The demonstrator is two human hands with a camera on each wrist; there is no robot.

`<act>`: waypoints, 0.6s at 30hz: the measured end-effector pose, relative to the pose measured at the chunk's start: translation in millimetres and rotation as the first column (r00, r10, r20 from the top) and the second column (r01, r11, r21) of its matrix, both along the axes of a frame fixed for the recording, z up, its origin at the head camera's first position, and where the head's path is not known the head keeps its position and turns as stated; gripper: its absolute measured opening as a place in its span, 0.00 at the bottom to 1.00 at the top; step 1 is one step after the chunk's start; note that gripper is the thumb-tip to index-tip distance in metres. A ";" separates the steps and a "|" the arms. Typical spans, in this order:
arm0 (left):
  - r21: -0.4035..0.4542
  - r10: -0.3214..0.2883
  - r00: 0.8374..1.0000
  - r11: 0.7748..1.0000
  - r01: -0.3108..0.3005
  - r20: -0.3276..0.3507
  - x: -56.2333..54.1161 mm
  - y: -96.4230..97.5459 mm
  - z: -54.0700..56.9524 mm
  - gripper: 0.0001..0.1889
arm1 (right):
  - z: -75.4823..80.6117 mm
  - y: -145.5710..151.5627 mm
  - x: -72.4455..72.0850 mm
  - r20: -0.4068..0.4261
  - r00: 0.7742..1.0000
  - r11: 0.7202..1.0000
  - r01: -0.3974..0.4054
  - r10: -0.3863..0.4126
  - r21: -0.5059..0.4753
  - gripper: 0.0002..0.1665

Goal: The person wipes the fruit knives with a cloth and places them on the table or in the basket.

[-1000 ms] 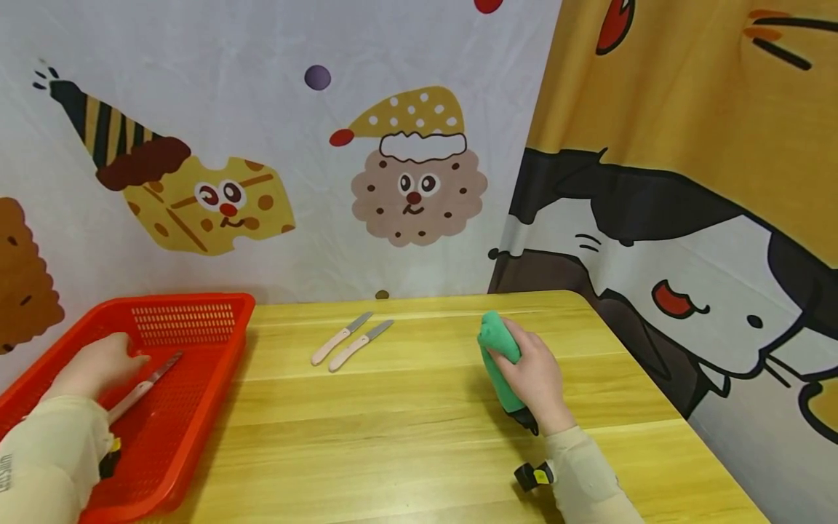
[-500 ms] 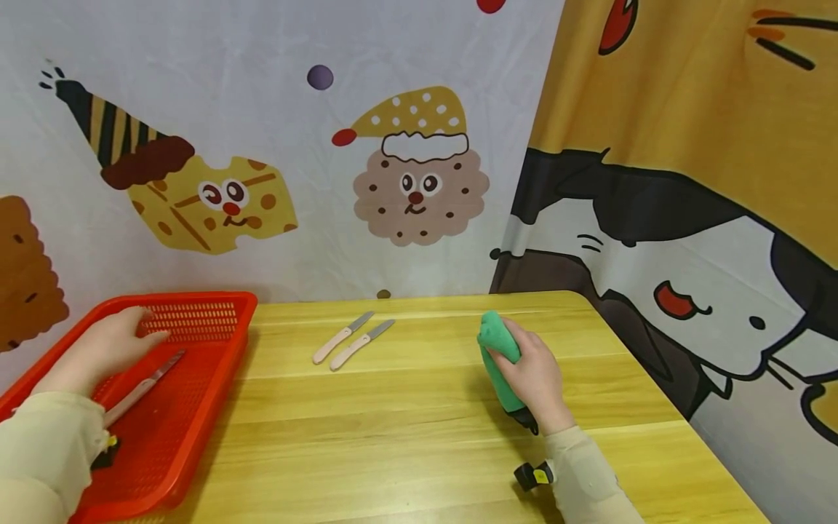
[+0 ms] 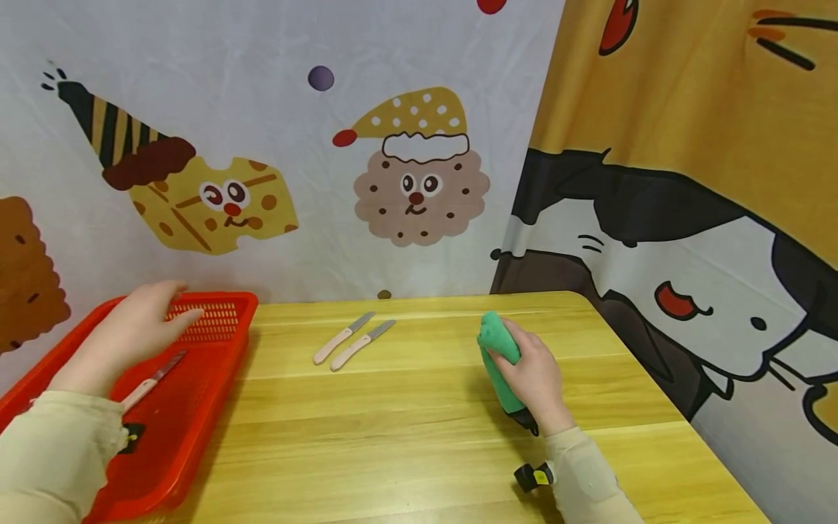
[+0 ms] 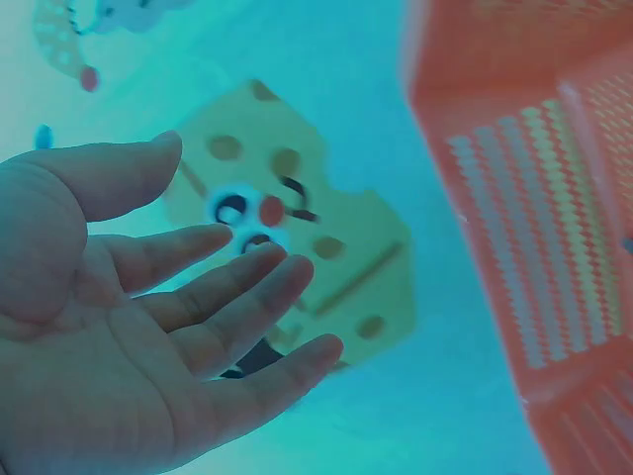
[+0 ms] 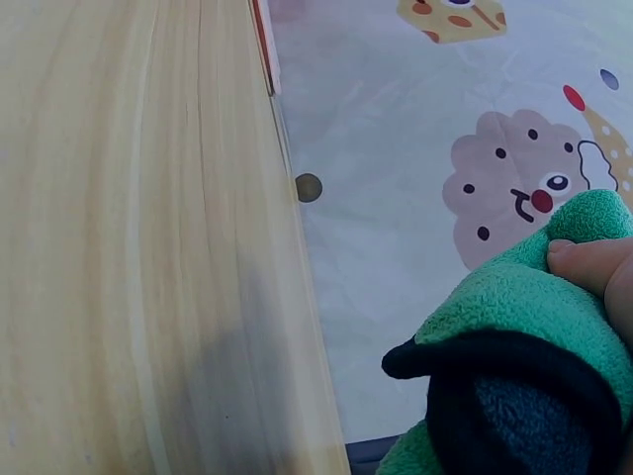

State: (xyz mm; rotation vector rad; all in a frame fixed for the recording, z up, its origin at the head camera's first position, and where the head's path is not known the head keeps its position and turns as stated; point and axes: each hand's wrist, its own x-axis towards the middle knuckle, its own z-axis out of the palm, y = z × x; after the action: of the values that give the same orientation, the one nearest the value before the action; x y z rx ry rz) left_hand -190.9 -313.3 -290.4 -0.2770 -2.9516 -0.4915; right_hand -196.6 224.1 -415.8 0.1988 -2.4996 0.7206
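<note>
My left hand (image 3: 134, 335) hovers over the red plastic basket (image 3: 212, 407), its fingers extended and spread apart. In the left wrist view the palm of that hand (image 4: 129, 346) holds nothing. Below it, a small knife (image 3: 157, 380) with a pale handle lies in the basket. My right hand (image 3: 533, 371) grips a bunched green terry cloth (image 3: 500, 378) above the right part of the table. The right wrist view shows black edging on the cloth (image 5: 514, 297) and a thumb pressed into it. Two similar knives, a left one (image 3: 342, 338) and a right one (image 3: 362, 346), lie side by side toward the table's back.
The wooden table (image 3: 393, 451) ends at a printed curtain (image 3: 301, 262) along the back. Its right edge slants down beside a second curtain (image 3: 655, 211) with a cartoon animal. The basket's raised walls stand at the table's left.
My left hand has risen from inside the basket and moved forward and right, its fingers spreading. The knife stays in the basket. My right hand keeps its grip on the cloth without moving.
</note>
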 end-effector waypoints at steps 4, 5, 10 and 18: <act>0.021 -0.037 0.999 0.999 0.038 -0.015 0.5 19.0 8.9 0.33 | 0.1 0.4 -0.8 -0.016 1.000 1.000 -0.003 0.003 0.000 0.34; 0.026 -0.046 0.999 0.999 0.046 -0.017 0.1 24.3 10.6 0.33 | 0.4 0.5 -0.9 -0.020 1.000 1.000 -0.002 0.002 -0.001 0.34; 0.049 -0.061 0.998 0.997 0.062 -0.014 -2.2 49.8 14.1 0.34 | 0.8 -2.0 -1.6 -0.025 1.000 1.000 -0.009 0.009 0.000 0.34; 0.028 -0.037 0.985 0.999 0.042 -0.169 6.5 92.3 0.6 0.30 | -2.3 -9.2 -2.3 -0.023 0.999 0.999 -0.036 0.036 -0.001 0.34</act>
State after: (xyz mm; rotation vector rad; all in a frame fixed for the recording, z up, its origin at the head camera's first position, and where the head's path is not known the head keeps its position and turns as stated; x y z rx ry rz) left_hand -184.4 -221.0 -289.8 -0.3556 -2.7771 -0.4931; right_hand -199.0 214.9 -418.0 0.2506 -2.4792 0.7308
